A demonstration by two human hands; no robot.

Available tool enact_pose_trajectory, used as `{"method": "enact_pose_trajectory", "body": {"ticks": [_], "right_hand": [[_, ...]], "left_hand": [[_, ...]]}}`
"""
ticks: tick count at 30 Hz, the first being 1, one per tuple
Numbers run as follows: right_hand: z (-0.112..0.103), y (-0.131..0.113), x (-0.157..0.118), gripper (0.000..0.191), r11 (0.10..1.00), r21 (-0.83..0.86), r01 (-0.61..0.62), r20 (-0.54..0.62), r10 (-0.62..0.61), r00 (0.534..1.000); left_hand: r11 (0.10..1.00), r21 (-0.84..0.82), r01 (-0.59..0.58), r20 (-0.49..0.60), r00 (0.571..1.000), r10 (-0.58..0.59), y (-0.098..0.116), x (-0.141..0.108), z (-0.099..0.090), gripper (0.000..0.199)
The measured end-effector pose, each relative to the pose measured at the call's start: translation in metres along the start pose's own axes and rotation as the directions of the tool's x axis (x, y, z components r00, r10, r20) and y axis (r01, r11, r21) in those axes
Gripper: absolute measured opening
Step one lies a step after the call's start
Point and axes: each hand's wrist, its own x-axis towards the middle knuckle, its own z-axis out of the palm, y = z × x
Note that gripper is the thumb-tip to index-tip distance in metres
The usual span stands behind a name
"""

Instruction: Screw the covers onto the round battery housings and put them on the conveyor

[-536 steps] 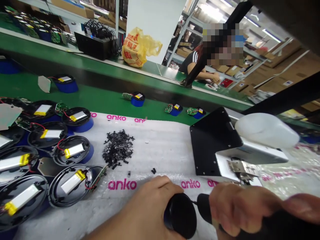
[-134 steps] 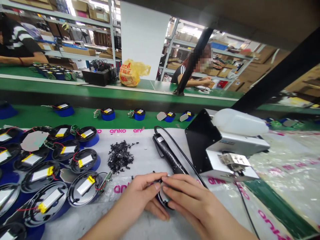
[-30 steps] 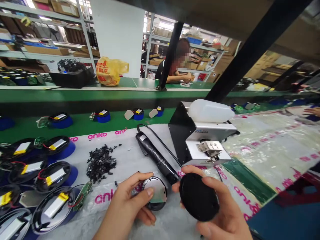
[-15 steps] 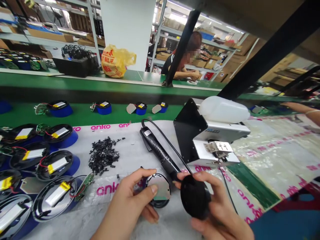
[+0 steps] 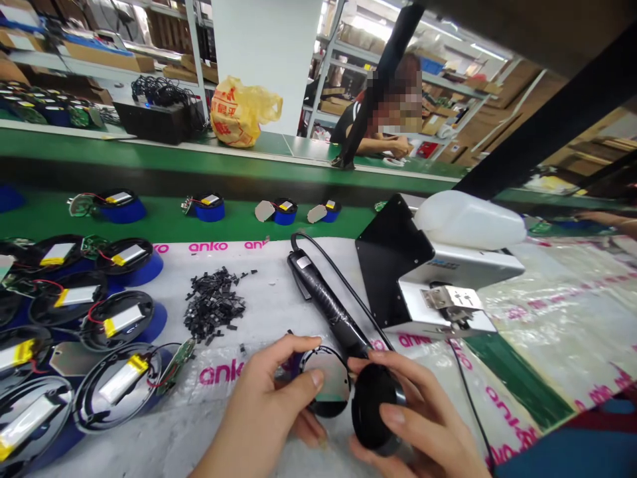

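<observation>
The left hand [image 5: 271,393] grips a round black case [image 5: 332,407] with a grey plate [image 5: 332,375] inside. Just beside it, the right hand [image 5: 425,415] holds a black cap [image 5: 369,406].

Past the left hand [image 5: 271,392], open sheet [image 5: 275,304] separates two obstacles: black pile [image 5: 213,305], corded tool [image 5: 328,307].

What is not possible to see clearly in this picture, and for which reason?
All in the head view:
Part of the round case: covered by the left hand.
Part of the black cover: behind the right hand.
Number of black pieces: too small and heaped.
Bottom-left case: cut off by the left edge.
Lettering on the machine: blurred.
</observation>
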Motion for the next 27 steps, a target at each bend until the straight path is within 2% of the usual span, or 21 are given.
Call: {"method": "enact_pose_trajectory", "body": {"ticks": [3, 9, 11, 14, 17, 23, 27], "right_hand": [[0.002, -0.003, 0.001, 0.07, 0.997, -0.074, 0.01, 0.008, -0.01, 1.0], [0.008, -0.005, 0.003, 0.071, 0.993, -0.118, -0.026, -0.077, 0.017, 0.997], [0.008, -0.005, 0.001, 0.074, 0.989, -0.145, -0.041, -0.072, 0.03, 0.997], [0.006, -0.006, 0.001, 0.074, 0.973, -0.225, -0.047, -0.027, 0.042, 0.999], [0.005, -0.004, 0.008, 0.068, 0.942, -0.336, -0.003, 0.072, 0.028, 0.997], [0.001, -0.001, 0.029, 0.057, 0.932, -0.361, 0.031, 0.247, 0.063, 0.967], [-0.004, -0.004, 0.038, 0.053, 0.92, -0.389, 0.039, 0.274, 0.076, 0.959]], "left_hand": [[1.0, -0.001, -0.001, 0.004, 1.0, 0.001, 0.0, 0.0, 0.0, 0.043], [1.0, 0.006, -0.005, 0.03, 1.0, 0.005, -0.003, 0.002, -0.001, 0.043], [1.0, 0.0, -0.017, 0.031, 0.999, 0.017, -0.006, 0.004, -0.002, 0.043], [0.999, -0.006, -0.044, 0.036, 0.998, 0.044, -0.01, 0.006, -0.003, 0.041], [0.997, -0.027, -0.075, 0.069, 0.995, 0.076, -0.009, 0.005, -0.007, 0.043], [0.987, -0.157, 0.039, 0.273, 0.962, 0.006, 0.001, 0.003, -0.023, 0.05], [0.973, -0.221, 0.06, 0.314, 0.949, 0.013, -0.004, 0.01, -0.027, 0.049]]}}
